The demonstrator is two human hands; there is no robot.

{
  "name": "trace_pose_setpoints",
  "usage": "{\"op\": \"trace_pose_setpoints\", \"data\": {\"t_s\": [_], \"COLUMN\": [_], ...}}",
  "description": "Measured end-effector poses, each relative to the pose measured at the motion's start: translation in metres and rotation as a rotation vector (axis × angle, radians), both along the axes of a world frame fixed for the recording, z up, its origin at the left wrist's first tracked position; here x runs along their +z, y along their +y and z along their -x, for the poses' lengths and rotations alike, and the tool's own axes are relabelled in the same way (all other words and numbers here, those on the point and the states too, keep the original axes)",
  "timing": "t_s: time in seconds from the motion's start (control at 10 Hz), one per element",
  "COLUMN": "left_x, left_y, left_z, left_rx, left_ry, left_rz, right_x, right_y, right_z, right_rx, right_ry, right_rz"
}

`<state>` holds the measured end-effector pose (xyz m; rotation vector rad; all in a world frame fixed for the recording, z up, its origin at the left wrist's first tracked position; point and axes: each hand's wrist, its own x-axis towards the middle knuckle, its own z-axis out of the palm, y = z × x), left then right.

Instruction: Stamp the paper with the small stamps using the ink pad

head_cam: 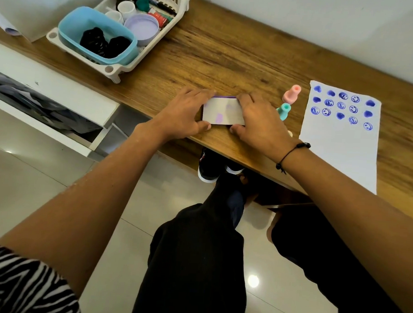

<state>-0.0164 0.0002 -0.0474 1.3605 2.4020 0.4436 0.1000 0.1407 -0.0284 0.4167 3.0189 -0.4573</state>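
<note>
A small rectangular ink pad [222, 112] with a pale lid and a purple rim lies near the front edge of the wooden table [229, 55]. My left hand [183, 115] grips its left end and my right hand [261, 121] grips its right end, thumbs at the near side. Just right of my right hand stand two small stamps, a pink stamp [291, 93] and a teal stamp [284, 110], the teal one partly hidden by my fingers. Further right lies the white paper [341, 143], its top part covered with several blue smiley and heart prints.
A white slatted basket [114, 72] at the back left holds a light blue tub, cups, a lilac lid and pens. A white open drawer [49, 97] juts out left of the table. My legs and shoes are under the table's front edge.
</note>
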Motion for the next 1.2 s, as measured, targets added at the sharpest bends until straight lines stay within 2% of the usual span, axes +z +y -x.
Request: {"op": "trace_pose_setpoints", "data": {"t_s": [0.7,1.0,1.1,1.2], "left_x": [0.000,0.002,0.007,0.026], "left_y": [0.001,0.000,0.000,0.003], "left_z": [-0.004,-0.004,-0.005,-0.008], "left_rx": [-0.031,-0.029,-0.039,-0.021], "left_ry": [0.079,0.026,0.052,0.126], "left_rz": [-0.028,-0.012,-0.039,0.022], "right_x": [0.008,0.014,0.024,0.043], "right_y": [0.022,0.019,0.019,0.023], "right_z": [0.020,0.016,0.012,0.003], "right_rx": [0.142,0.132,0.101,0.031], "right_ry": [-0.195,-0.196,-0.163,-0.139], "right_rz": [-0.072,-0.051,-0.040,-0.052]}}
